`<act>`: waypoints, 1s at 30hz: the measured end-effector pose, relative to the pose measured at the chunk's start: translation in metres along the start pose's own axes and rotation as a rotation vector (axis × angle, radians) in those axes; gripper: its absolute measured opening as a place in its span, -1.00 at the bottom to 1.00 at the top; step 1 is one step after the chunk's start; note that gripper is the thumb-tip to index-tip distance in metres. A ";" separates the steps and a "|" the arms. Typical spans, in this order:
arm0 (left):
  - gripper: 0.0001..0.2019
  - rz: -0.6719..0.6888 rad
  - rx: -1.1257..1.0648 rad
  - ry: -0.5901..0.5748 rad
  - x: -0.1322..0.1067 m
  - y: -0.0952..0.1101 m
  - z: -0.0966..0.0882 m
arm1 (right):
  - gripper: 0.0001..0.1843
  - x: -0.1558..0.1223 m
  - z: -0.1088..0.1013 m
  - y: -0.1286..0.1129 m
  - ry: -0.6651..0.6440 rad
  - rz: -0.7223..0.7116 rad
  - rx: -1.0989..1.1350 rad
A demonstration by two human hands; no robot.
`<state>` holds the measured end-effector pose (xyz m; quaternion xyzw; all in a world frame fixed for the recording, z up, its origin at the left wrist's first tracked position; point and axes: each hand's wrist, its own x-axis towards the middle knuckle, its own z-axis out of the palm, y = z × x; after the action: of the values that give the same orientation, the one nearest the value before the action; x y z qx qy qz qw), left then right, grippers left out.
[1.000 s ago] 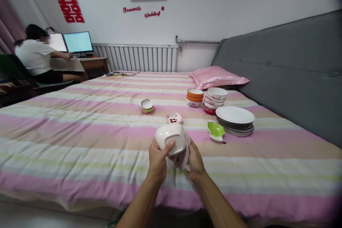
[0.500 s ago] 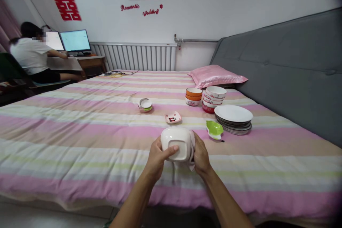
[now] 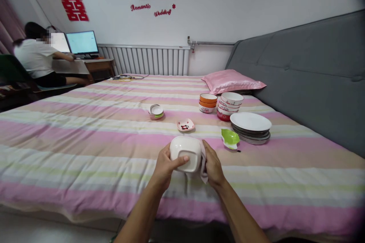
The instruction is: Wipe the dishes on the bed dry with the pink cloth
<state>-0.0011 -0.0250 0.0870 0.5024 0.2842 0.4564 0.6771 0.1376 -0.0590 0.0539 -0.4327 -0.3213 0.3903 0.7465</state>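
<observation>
A white rounded-square bowl (image 3: pixel 185 148) is tilted with its underside toward me, above the near part of the bed. My left hand (image 3: pixel 166 165) grips its left side, the thumb lying across the base. At the bowl's right side, my right hand (image 3: pixel 213 165) is closed on a pale cloth (image 3: pixel 203 167), which touches the bowl; some of its fingers are hidden behind. Just beyond lies a small pink dish (image 3: pixel 185 125) with a cartoon print. A green leaf-shaped dish (image 3: pixel 230 138) rests to the right of it.
On the striped bed (image 3: pixel 85 140) stand a plate stack (image 3: pixel 251 122), patterned bowls (image 3: pixel 230 102), orange bowls (image 3: pixel 208 100) and small nested dishes (image 3: pixel 156 111). A pink pillow (image 3: pixel 232 80) lies by the grey headboard (image 3: pixel 299 60). Cables (image 3: pixel 128 78) lie at the far edge. A person (image 3: pixel 40 55) sits at a desk.
The bowl and both hands have shifted very slightly left against the bed. The grip looks the same, and the dishes on the bed have stayed in place.
</observation>
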 end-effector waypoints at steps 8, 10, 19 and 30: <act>-0.59 0.022 -0.038 0.036 0.004 -0.005 0.000 | -0.69 0.000 0.012 -0.006 -0.173 0.188 0.234; -0.60 0.002 -0.031 0.013 0.004 -0.004 0.000 | -0.73 0.000 0.012 -0.006 -0.171 0.191 0.248; -0.58 0.028 -0.070 0.045 0.001 -0.003 0.006 | -0.67 0.005 -0.002 0.003 -0.044 -0.053 -0.048; -0.56 0.003 -0.322 0.183 0.008 -0.012 0.007 | -0.64 -0.003 0.011 0.015 -0.010 -0.069 -0.092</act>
<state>0.0125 -0.0216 0.0792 0.3443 0.2672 0.5408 0.7195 0.1230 -0.0526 0.0445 -0.4535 -0.3571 0.3512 0.7372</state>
